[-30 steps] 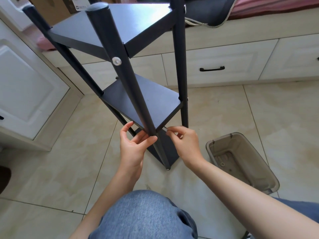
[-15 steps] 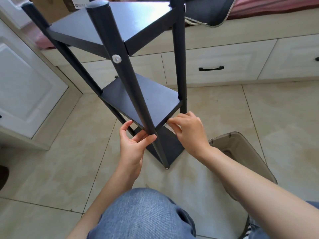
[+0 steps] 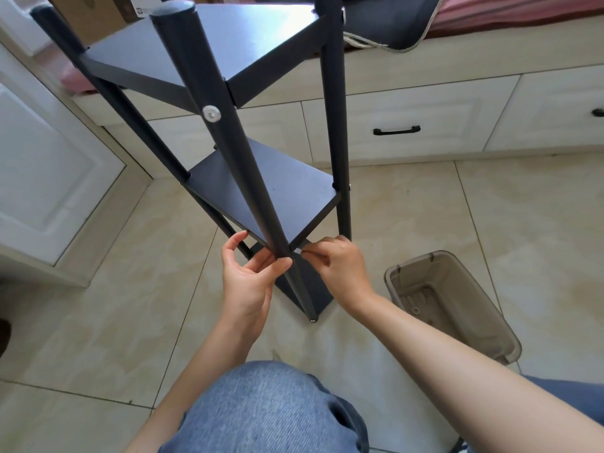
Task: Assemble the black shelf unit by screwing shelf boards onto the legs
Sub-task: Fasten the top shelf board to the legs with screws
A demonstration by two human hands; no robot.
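Shelf unit, black, stands upright on the tiled floor in front of the white drawer fronts, close before the seated person's knee.

Head view, the only one:
- Top shelf board sits fixed; a silver screw head shows on the near leg just under it.
- Middle shelf board meets that near leg at its front corner. Both hands work right there. A lower board shows dark behind the leg near the floor.
- Left hand: thumb and fingers curl round the near leg at the corner, holding leg and board together.
- Right hand: fingertips pressed together in a pinch against the board's edge beside the leg. What it pinches is too small to tell; possibly a screw.
- Clear plastic bin stands on the floor to the right, near the unit; a small ring-like part lies inside.

Step in hand, as I judge it: fastening the middle board's front corner to the near leg.

Next move likely calls for lining the board's hole up with the leg's hole, keeping the leg steady with the left hand, and starting the screw straight so it does not cross-thread.
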